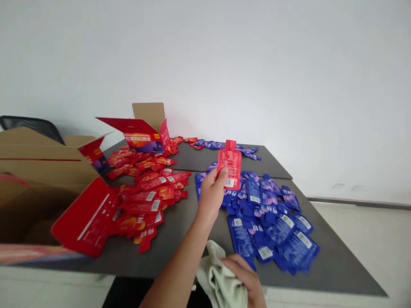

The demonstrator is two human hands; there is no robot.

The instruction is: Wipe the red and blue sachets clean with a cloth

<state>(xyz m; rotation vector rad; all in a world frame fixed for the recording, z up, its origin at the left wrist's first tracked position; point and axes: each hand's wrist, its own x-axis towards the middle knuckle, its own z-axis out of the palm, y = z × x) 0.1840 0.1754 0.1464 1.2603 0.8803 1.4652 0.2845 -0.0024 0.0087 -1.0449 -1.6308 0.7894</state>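
Observation:
My left hand (pixel 213 188) pinches a red pouch (pixel 230 159) by its lower left edge. The pouch is held up with its narrow neck at the top, and printed text and a barcode face me. Below and to the right, near the table's front edge, my right hand (pixel 242 273) grips a pale grey-green cloth (pixel 218 278). Behind the raised pouch lies a heap of blue pouches (pixel 257 205). A pile of red pouches (pixel 150 201) lies to the left of my left forearm.
An open cardboard box (pixel 80 179) with red flaps stands at the near left. Behind it is another open red box (pixel 138 134), beside more red pouches. Small blue pouches (pixel 213 145) lie along the far side of the dark table (pixel 334 265). A white wall stands behind.

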